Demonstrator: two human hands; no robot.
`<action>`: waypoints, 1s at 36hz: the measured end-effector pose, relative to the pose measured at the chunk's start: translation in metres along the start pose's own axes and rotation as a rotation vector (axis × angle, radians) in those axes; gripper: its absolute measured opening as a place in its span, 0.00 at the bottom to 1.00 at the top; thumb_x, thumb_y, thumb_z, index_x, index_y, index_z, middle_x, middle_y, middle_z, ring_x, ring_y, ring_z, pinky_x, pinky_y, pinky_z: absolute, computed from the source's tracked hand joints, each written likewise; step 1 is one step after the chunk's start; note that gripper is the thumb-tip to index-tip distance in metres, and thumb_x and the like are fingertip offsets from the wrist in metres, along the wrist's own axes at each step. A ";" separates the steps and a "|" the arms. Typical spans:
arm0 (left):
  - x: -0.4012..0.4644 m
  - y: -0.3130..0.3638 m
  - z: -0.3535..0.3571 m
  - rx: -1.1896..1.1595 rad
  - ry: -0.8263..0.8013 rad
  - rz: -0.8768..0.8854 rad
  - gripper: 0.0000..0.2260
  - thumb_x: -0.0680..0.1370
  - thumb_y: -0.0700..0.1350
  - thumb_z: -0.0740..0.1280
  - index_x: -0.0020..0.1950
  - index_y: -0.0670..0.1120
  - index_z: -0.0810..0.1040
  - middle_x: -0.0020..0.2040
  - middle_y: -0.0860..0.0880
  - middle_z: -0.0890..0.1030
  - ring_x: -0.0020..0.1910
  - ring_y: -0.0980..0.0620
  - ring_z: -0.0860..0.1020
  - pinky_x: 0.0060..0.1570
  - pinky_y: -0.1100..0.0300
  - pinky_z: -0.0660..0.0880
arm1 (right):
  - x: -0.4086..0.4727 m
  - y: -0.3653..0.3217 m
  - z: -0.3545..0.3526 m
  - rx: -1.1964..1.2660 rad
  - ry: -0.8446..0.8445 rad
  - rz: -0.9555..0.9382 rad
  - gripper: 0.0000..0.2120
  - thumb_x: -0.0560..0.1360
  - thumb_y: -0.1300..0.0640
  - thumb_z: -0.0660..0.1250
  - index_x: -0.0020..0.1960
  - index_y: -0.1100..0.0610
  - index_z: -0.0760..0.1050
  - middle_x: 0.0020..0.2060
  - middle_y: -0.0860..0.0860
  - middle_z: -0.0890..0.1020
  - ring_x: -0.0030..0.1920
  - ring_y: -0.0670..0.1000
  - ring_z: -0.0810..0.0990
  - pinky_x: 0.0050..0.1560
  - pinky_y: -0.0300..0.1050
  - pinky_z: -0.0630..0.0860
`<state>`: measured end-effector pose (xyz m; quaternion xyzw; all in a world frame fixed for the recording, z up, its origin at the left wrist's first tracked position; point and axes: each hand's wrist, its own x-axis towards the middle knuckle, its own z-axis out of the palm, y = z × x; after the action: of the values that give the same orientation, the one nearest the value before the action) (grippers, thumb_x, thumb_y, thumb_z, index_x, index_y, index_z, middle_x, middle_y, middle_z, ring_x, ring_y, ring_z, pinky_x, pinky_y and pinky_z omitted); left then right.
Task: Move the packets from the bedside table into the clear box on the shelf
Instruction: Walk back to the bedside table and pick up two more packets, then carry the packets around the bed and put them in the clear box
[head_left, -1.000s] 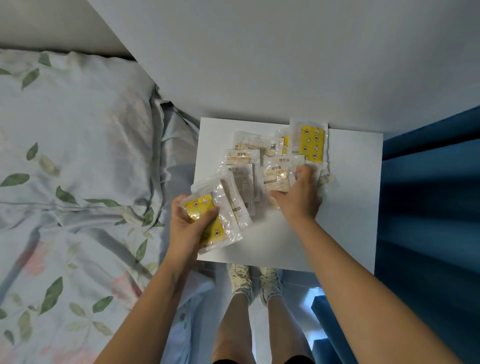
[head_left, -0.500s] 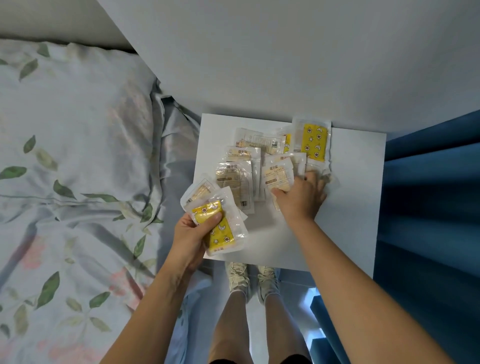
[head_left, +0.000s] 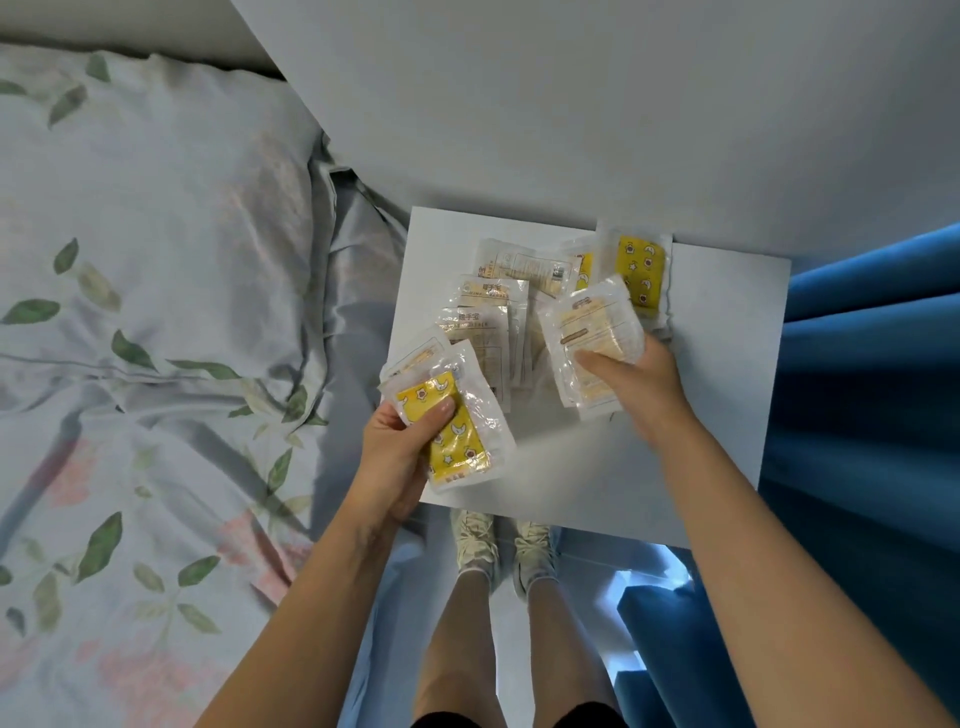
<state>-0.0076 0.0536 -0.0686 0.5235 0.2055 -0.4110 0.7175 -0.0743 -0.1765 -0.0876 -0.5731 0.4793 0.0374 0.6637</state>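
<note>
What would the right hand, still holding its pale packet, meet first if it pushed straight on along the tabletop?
Probably the yellow packet near the wall; depth is unclear, so the right hand might pass above it.

leaf-print pillow (head_left: 156, 218) left – blue curtain (head_left: 862, 395) right – pale shoes (head_left: 501, 551) below.

Soft, even daylight; wide-angle bending at edges, slight blur.

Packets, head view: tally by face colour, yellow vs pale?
yellow-faced packets: 3 (one in the left hand, one mostly hidden)
pale-faced packets: at least 5 (one in the right hand; overlaps may hide more)
Total: at least 8
</note>
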 end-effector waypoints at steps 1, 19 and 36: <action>-0.001 0.000 0.001 -0.001 0.002 -0.002 0.33 0.52 0.50 0.84 0.53 0.43 0.79 0.45 0.46 0.85 0.43 0.48 0.85 0.39 0.55 0.81 | -0.003 -0.002 -0.002 0.038 -0.006 -0.005 0.14 0.70 0.66 0.72 0.51 0.51 0.78 0.44 0.46 0.83 0.43 0.44 0.83 0.43 0.41 0.79; -0.051 0.026 0.045 0.051 0.124 0.192 0.12 0.67 0.39 0.74 0.49 0.43 0.80 0.44 0.44 0.85 0.41 0.48 0.84 0.41 0.52 0.81 | -0.085 -0.045 -0.023 0.288 -0.205 0.064 0.29 0.60 0.59 0.78 0.60 0.56 0.76 0.49 0.52 0.85 0.51 0.52 0.84 0.45 0.45 0.82; -0.231 0.102 0.050 -0.090 0.330 0.445 0.04 0.77 0.38 0.66 0.50 0.45 0.76 0.36 0.49 0.84 0.32 0.53 0.82 0.30 0.60 0.78 | -0.249 -0.136 0.011 0.209 -0.362 -0.133 0.21 0.71 0.60 0.68 0.63 0.53 0.74 0.51 0.50 0.85 0.50 0.49 0.84 0.40 0.37 0.81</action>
<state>-0.0654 0.1062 0.1768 0.5832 0.2176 -0.1427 0.7695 -0.1199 -0.0894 0.1787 -0.5155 0.3148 0.0460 0.7956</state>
